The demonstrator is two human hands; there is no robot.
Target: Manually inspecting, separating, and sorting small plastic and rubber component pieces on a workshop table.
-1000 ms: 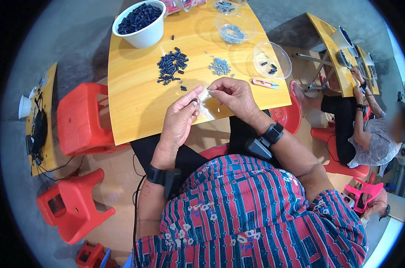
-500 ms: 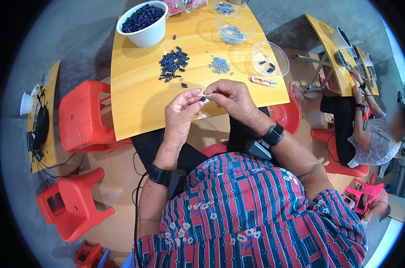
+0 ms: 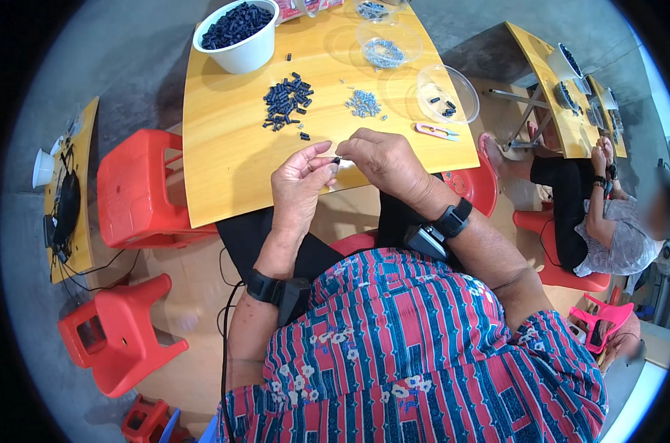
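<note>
My left hand (image 3: 299, 181) is closed, pinching a small black cylindrical piece (image 3: 336, 160) between thumb and fingertips just over the table's near edge. Right beside it my right hand (image 3: 387, 161) has its fingers pressed together; anything they hold is hidden or too small to name. Beyond the hands lies a loose pile of small black cylindrical pieces (image 3: 285, 103), with one stray piece (image 3: 305, 136) closer to me. Right of that pile is a heap of tiny clear-bluish parts (image 3: 364, 104). Pink-handled thread snips (image 3: 436, 131) lie near my right hand.
A white tub (image 3: 248, 57) full of black pieces stands at the far left of the wooden table (image 3: 224, 162). Clear round tubs (image 3: 472, 111) line its right side. Red stools (image 3: 132, 192) stand to the left. At another table on the right sits a person (image 3: 608, 221).
My right hand has drawn slightly up and away from the black piece, leaving a small gap. My left hand keeps its pinch nearly in place. The person on the right has brought their hands together.
</note>
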